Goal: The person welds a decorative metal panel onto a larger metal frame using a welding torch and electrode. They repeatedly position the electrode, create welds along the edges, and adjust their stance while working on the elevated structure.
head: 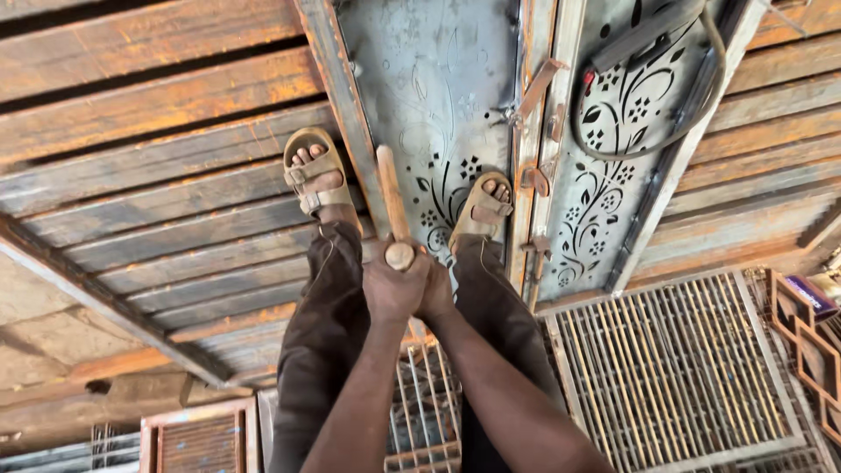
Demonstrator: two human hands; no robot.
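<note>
Gripping a wooden handle (392,197), both hands (left hand (392,289), right hand (435,293)) overlap.

Both hands (405,285) clamp the wooden handle (392,206): open sheet metal of the cut-pattern panel (438,88) ahead of the grip, sandalled feet (315,175) close on either side, hinged frame bar (536,149) and looped cable (701,105) further right, rusty bars (158,158) left, grilles (674,368) behind.
</note>
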